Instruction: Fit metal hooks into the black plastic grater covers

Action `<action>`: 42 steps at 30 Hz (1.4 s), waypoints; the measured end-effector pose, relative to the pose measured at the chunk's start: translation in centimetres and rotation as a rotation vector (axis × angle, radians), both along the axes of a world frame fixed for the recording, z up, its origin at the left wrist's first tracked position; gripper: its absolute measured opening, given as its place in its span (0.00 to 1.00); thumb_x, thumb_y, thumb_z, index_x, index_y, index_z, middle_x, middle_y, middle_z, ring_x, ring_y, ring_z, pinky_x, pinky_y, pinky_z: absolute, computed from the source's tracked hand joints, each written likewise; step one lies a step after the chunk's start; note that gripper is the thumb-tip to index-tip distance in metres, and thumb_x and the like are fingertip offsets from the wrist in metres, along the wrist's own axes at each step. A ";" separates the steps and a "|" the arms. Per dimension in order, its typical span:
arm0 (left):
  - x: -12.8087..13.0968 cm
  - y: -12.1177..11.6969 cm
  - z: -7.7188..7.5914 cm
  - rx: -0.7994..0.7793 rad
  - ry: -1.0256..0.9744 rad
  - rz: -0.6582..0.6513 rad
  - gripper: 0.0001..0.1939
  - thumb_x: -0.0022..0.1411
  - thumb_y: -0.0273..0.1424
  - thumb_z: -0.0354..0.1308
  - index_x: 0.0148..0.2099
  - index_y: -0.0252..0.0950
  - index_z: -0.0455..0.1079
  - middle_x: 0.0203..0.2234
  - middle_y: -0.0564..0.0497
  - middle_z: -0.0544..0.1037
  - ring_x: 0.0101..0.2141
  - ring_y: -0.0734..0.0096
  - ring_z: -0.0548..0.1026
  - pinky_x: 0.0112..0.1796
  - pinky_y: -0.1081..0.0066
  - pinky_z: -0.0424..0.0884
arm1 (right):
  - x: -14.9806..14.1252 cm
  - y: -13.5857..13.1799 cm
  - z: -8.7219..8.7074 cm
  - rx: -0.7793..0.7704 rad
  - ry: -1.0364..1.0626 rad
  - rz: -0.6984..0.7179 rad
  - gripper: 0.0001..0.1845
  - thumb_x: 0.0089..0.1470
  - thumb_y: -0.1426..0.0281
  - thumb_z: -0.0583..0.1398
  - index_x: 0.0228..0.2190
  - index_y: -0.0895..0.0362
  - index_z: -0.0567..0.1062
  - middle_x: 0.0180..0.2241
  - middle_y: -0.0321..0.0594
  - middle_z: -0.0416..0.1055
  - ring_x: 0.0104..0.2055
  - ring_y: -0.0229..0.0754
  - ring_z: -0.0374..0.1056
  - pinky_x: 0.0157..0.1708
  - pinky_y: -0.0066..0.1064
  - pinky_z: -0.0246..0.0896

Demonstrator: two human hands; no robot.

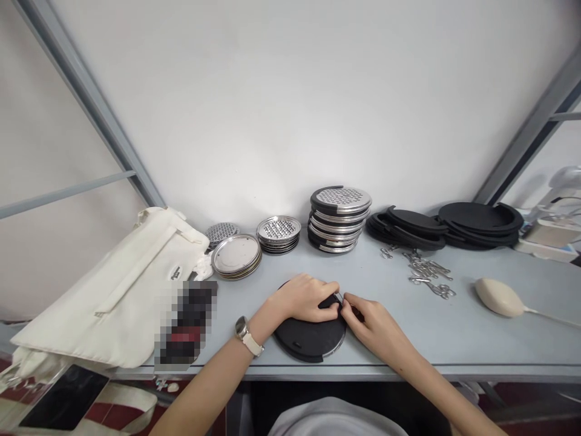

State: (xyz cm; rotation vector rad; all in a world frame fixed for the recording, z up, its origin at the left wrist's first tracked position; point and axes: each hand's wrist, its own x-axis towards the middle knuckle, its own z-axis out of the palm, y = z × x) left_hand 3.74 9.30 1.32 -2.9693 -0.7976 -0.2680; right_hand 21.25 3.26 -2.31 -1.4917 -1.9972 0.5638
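Note:
A round black plastic disc (308, 339) with a metal strip along part of its rim lies near the table's front edge. My left hand (308, 297) rests on top of it, thumb and fingers closed at its upper right rim. At that same spot the fingertips of my right hand (370, 318) are pinched together. Between both hands shows the end of a small shiny metal piece (338, 297); its rest is hidden by my fingers. Loose metal hooks (426, 269) lie in a pile beyond my right hand.
At the back stand stacked round graters with black rims (342, 200), grater plates (278, 229) and plain metal discs (236, 254). Black plastic rings (481, 218) are piled at right. A cream corded object (499, 297) lies right; a white bag (113, 290) fills the left.

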 end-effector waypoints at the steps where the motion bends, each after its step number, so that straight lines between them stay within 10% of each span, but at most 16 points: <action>1: 0.0 0.0 0.0 -0.003 0.000 0.002 0.08 0.62 0.38 0.49 0.38 0.38 0.61 0.27 0.53 0.76 0.27 0.67 0.75 0.26 0.70 0.59 | 0.0 0.0 0.0 0.001 0.002 0.001 0.16 0.60 0.64 0.47 0.22 0.53 0.58 0.19 0.33 0.64 0.21 0.37 0.57 0.25 0.28 0.46; 42: 0.1 -0.1 0.3 -0.032 -0.003 0.013 0.08 0.62 0.37 0.50 0.39 0.38 0.62 0.27 0.53 0.76 0.27 0.66 0.75 0.27 0.71 0.60 | 0.0 0.0 -0.1 0.028 -0.022 0.014 0.16 0.61 0.64 0.46 0.23 0.53 0.62 0.20 0.35 0.68 0.21 0.38 0.61 0.24 0.28 0.48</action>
